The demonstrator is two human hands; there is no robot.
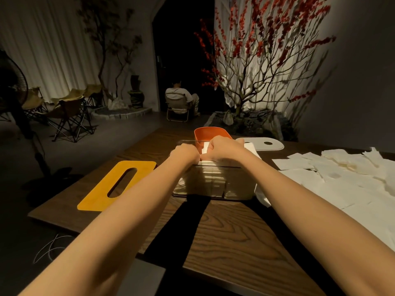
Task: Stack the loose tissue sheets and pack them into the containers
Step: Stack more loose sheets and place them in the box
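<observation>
Tissue sheets (pixel 210 178) already fill much of the clear container (pixel 213 184) at the table's (pixel 224 231) middle. Both hands work at its open top: the left hand (pixel 184 152) and right hand (pixel 222 147) curl their fingers onto the white stack, seemingly pressing it down, though the grip is partly hidden. Many loose sheets (pixel 342 178) lie unstacked to the right. The orange container (pixel 210 133) behind looks unfilled, and the yellow lid (pixel 119 184) and white lid (pixel 265 143) lie off.

On the table (pixel 224 238) a clear box (pixel 213 182) sits centre, one lid (pixel 116 184) to its left, another container (pixel 205 133) and second lid (pixel 265 143) behind, loose tissue sheets (pixel 342 180) right.
</observation>
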